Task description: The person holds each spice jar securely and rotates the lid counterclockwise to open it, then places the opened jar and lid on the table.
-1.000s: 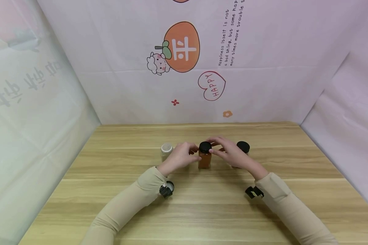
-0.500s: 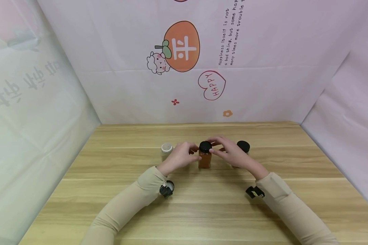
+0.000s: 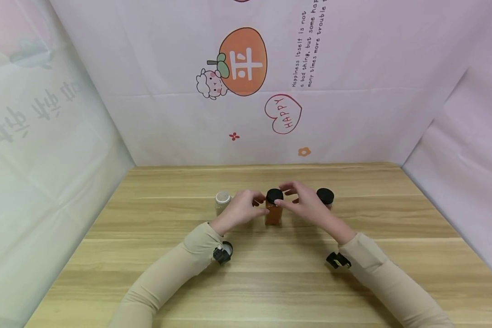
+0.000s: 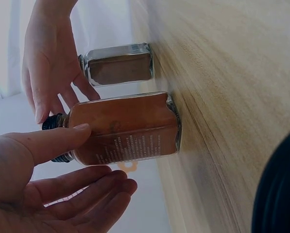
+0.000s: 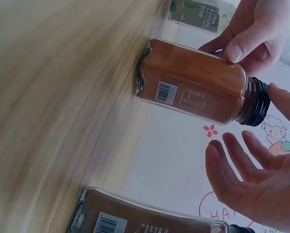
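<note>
- Curling loosely, the left hand [image 3: 243,208] holds the red-brown jar [image 5: 193,80] between thumb and fingers; we cannot tell how firmly, the fingers being partly behind the glass.
- With its thumb on the black cap [image 3: 275,194], the right hand [image 3: 306,203] is otherwise wide, its remaining fingers standing off from the jar.
- That jar is upright on the wooden table [image 3: 279,282]; its white print [image 5: 189,99] is too small for us to read.
- Near it on the right we find a brown-powder jar [image 4: 120,68], mostly behind the right hand from above and cut off in the right wrist view.
- On the left, a white-topped jar [image 3: 223,197] is partly hidden by the left hand; we make out "Cumin Powder" on its label [image 5: 194,13].
- Beside the left wrist camera [image 3: 221,255] we see only part of a black-rimmed round piece [image 3: 228,248], pale inside.
</note>
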### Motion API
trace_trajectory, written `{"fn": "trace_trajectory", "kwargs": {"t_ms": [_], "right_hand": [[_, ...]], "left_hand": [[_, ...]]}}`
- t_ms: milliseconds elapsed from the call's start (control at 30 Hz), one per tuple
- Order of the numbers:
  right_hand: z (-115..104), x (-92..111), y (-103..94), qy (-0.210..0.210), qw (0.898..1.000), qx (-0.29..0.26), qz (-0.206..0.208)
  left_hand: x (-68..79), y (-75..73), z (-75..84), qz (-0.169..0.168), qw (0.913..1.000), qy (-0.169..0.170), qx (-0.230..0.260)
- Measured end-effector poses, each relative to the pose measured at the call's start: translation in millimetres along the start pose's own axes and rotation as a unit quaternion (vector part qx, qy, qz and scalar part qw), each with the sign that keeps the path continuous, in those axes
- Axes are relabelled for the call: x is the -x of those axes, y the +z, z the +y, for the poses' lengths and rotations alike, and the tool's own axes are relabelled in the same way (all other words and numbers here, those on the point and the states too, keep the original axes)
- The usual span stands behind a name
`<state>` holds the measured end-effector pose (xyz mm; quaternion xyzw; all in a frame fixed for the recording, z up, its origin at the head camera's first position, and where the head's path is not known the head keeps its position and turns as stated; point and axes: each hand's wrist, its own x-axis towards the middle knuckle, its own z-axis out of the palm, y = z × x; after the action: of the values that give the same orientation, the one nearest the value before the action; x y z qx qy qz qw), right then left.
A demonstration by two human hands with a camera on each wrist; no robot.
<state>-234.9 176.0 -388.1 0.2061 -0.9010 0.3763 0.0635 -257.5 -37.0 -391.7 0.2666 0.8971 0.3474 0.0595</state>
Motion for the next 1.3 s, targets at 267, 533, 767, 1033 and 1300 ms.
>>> {"fn": "trace_trajectory", "kwargs": {"t_ms": [267,533,767,1033,1300], "right_hand": [[0.9,-1.2,4.1,0.004,1.000,0.015,0.016],[1.0,-2.9,4.2,-0.001,1.000,0.020,0.018],[1.8,-3.8,2.2,-0.016,1.000,0.009,0.002],[1.1,-3.1,-1.8,-0.030,0.999,0.011,-0.021],[4.2,-1.7,-2.6,-0.068,0.997,0.011,-0.046]], "left_hand": [[-0.4,-0.9,0.8,0.001,1.0000,0.003,-0.003],[-0.4,-1.0,2.2,0.003,1.0000,0.001,-0.002],[0.7,-1.8,2.7,0.002,1.0000,0.001,0.000],[1.2,-2.3,3.2,0.002,1.0000,0.001,-0.006],[1.4,-1.7,1.8,0.004,0.9999,0.008,-0.011]]}}
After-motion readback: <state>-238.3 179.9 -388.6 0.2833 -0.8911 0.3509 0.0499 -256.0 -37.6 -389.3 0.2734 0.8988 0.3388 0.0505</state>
